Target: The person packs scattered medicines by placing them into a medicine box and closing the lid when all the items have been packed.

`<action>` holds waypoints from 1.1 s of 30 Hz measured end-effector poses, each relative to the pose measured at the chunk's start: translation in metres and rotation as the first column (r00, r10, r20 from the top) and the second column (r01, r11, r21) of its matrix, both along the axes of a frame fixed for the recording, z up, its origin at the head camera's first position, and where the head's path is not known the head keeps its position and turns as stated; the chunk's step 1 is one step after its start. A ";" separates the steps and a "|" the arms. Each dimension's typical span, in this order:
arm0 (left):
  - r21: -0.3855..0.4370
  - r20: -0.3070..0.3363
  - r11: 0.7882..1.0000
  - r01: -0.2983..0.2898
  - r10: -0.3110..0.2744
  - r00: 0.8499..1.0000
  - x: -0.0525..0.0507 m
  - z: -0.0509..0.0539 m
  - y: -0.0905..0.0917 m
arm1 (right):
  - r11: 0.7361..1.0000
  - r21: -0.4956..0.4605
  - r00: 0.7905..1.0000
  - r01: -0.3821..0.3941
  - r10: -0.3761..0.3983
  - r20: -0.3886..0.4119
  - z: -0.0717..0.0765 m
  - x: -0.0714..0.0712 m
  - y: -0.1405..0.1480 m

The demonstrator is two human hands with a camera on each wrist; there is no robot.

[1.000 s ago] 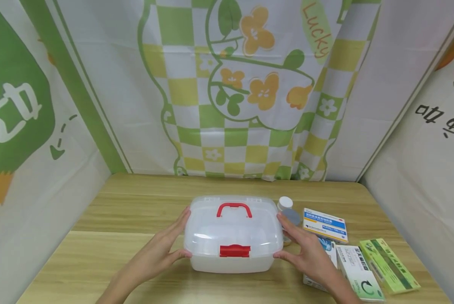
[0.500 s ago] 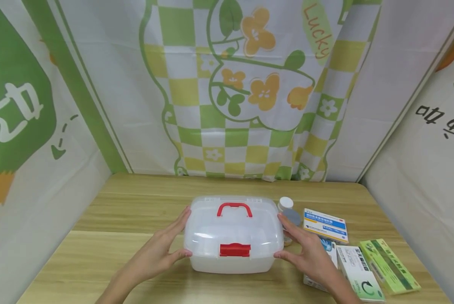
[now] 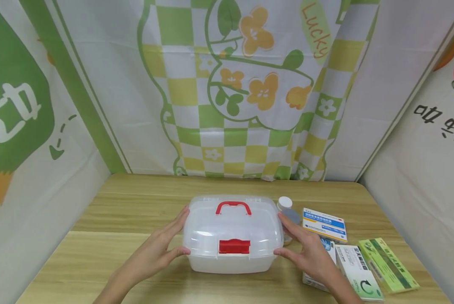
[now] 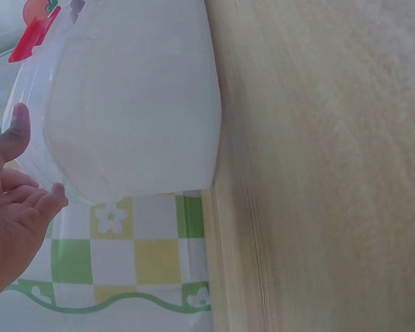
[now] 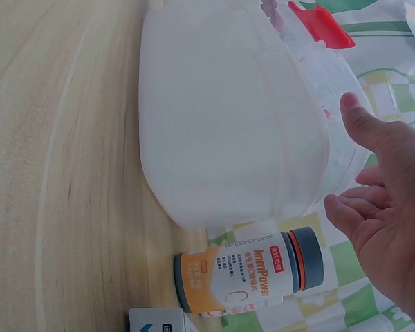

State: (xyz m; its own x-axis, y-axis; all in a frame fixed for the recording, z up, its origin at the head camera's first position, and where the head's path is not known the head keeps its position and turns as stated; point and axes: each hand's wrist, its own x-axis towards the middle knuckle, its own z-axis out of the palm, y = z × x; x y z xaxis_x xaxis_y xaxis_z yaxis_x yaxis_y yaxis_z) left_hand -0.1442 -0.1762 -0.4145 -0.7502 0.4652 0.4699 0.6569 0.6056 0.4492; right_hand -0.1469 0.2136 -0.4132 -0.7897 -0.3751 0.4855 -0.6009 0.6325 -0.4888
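A translucent white plastic storage box stands on the table. Its domed lid carries a red handle and a red front latch, which juts outward in both wrist views. My left hand holds the lid's left end, thumb at the front and fingers further back. At the opposite end, my right hand holds the lid the same way. Beside the box's right end is an orange and white bottle with a dark grey cap. The box's inside cannot be made out.
A white-capped bottle stands behind the grey-capped one. On the right lie a blue and white medicine box, a white and green box and a yellow-green box. A patterned curtain hangs behind the wooden table.
The red latch has tilted outward and up, and the lid sits very slightly higher. Both hands keep nearly the same places at the lid's ends.
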 end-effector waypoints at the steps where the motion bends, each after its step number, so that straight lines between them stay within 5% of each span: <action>1: 0.001 -0.003 1.000 0.001 -0.001 1.000 0.000 0.000 0.000 | 1.000 -0.005 1.000 -0.003 0.003 0.004 0.000 0.000 0.000; 19: 0.024 -0.020 0.999 0.024 -0.023 1.000 -0.003 0.005 -0.002 | 0.998 -0.059 0.999 -0.032 0.031 -0.013 0.001 -0.003 0.000; 33: -0.025 -0.044 1.000 -0.018 0.017 0.999 -0.006 0.012 -0.003 | 0.990 -0.112 0.994 -0.084 0.076 -0.079 0.005 -0.006 -0.001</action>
State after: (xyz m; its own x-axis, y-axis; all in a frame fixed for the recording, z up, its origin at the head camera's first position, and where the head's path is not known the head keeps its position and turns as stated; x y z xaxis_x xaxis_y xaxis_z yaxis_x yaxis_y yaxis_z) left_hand -0.1504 -0.1788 -0.4028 -0.7370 0.4647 0.4908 0.6651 0.6277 0.4045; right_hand -0.1529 0.2125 -0.4078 -0.7194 -0.3742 0.5852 -0.6848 0.5232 -0.5073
